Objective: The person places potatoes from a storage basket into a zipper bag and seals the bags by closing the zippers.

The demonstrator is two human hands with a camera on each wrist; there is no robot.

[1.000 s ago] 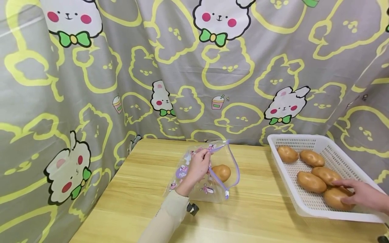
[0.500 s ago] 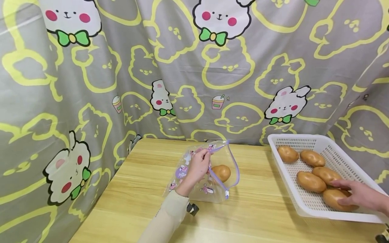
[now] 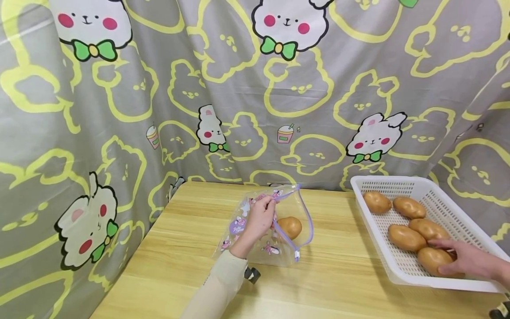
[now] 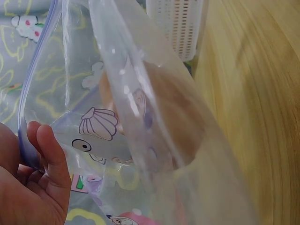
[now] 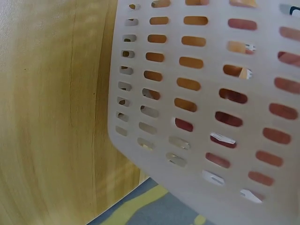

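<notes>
While the left hand (image 3: 260,218) pinches the rim of a clear printed zip bag (image 3: 275,248) at the frame's centre, one potato (image 3: 290,226) lies inside it. At lower right, the right hand (image 3: 464,259) curls around a potato in the white basket (image 3: 402,182), nearest the camera, on the wooden surface (image 3: 338,274).

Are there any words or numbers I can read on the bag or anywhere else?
No readable words or numbers anywhere.
Zip bag: a purple round sticker carries marks too small and blurred to read; the rest is pictures, like a shell.
Curtain: only bunny pictures.
Basket: no label shows.
</notes>
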